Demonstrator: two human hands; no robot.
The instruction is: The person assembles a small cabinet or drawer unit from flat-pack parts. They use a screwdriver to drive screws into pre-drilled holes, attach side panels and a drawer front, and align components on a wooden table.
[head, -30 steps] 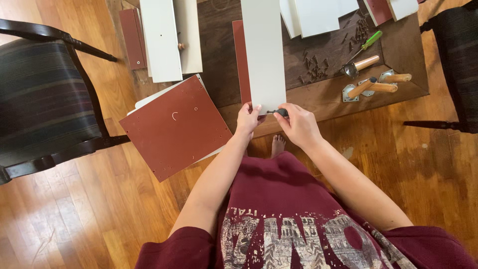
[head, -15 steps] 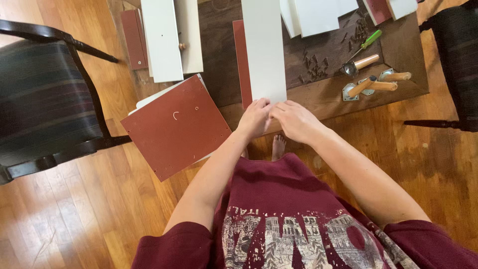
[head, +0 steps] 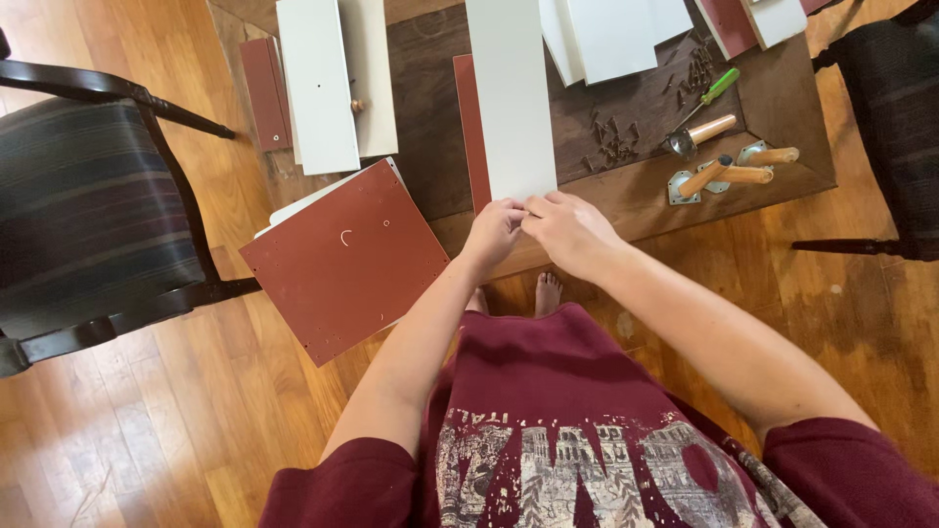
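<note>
A long white panel [head: 509, 98] lies lengthwise on the dark wooden table [head: 782, 98], with a narrow red-brown strip [head: 471, 127] along its left side. My left hand [head: 494, 232] and my right hand [head: 572, 232] meet at the panel's near end. Their fingertips are pinched together on its edge. Whatever small part may sit between the fingers is hidden. A square red-brown panel [head: 342, 259] leans off the table's near left corner, just left of my left forearm.
Loose dark screws [head: 611, 142], a green-handled screwdriver [head: 719, 86], a wooden-handled tool [head: 699, 132] and wooden legs with metal plates [head: 734, 174] lie to the right. More white panels [head: 328, 83] lie at the left. A striped chair [head: 88, 215] stands left, another chair [head: 900, 127] right.
My hands have closed in on each other at the panel's near end. A small dark piece seen between them a second ago is now covered by my fingers.
</note>
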